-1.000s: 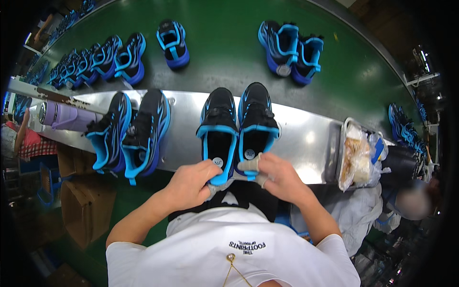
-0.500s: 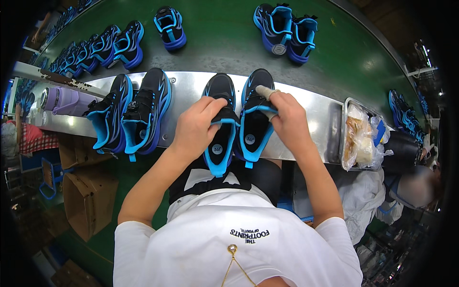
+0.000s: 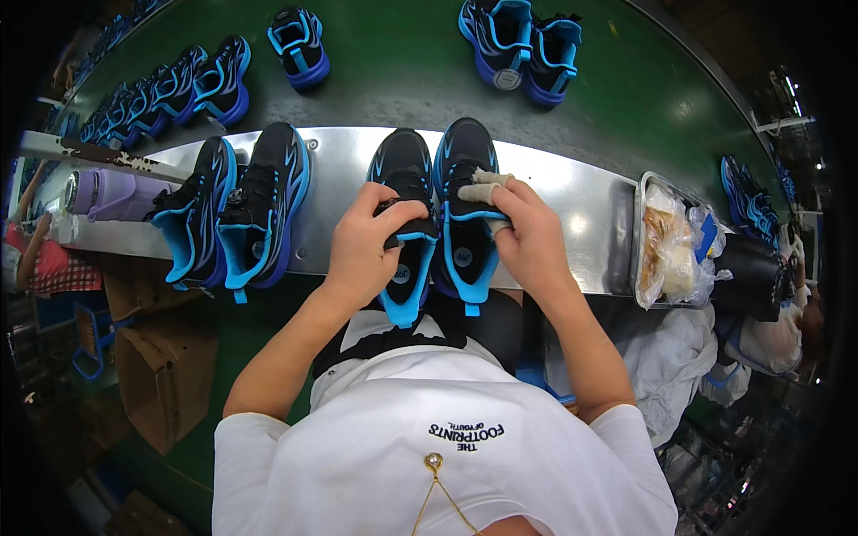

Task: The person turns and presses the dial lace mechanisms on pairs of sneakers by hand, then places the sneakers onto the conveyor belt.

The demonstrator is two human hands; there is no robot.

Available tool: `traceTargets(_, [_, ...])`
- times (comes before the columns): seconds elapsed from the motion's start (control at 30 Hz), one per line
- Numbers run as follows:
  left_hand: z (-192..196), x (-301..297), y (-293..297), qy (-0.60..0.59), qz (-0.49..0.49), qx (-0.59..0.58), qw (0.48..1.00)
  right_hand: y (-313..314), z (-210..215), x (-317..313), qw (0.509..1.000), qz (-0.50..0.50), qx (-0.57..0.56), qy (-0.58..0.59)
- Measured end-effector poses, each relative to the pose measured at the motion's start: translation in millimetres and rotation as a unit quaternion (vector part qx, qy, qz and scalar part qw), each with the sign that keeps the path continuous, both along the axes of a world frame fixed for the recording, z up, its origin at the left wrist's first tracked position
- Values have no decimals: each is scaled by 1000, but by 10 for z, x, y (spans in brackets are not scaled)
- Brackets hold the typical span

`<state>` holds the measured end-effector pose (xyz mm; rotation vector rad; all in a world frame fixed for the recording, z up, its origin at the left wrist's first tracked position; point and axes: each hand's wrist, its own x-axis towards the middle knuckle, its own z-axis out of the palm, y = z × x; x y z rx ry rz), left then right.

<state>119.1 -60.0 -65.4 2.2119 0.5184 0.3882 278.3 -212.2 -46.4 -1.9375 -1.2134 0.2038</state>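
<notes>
A pair of black and blue sneakers stands on a shiny metal shelf (image 3: 572, 196) in front of me, heels toward me. My left hand (image 3: 366, 246) grips the tongue and laces of the left sneaker (image 3: 402, 170). My right hand (image 3: 523, 232), with taped fingertips, closes on the top of the right sneaker (image 3: 465, 268). Both shoes' blue heels hang over the shelf's near edge.
A second black and blue pair (image 3: 237, 214) sits on the shelf to the left, beside a purple bottle (image 3: 112, 192). More sneakers ride the green conveyor (image 3: 402, 62) beyond. A metal tray with plastic bags (image 3: 670, 246) is at right. A cardboard box (image 3: 161, 375) stands below left.
Both hands moved up from the heels over the tops of the sneakers, then drew back a little toward the tongues. The pair stays on the shelf.
</notes>
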Motion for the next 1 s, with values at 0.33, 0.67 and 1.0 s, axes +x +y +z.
traceTargets(0.33, [-153,-84,-137,-48,-70,262,961,4,-201,-260,965,27,-86,-247])
traceTargets(0.67, [-107,-202,-229,-9,-69,320,945,-83,-202,-363,978,55,-103,-172])
traceTargets(1.0, [-174,-338,-233,-75,-41,252,964,-198,-116,-433,981,50,-101,-161])
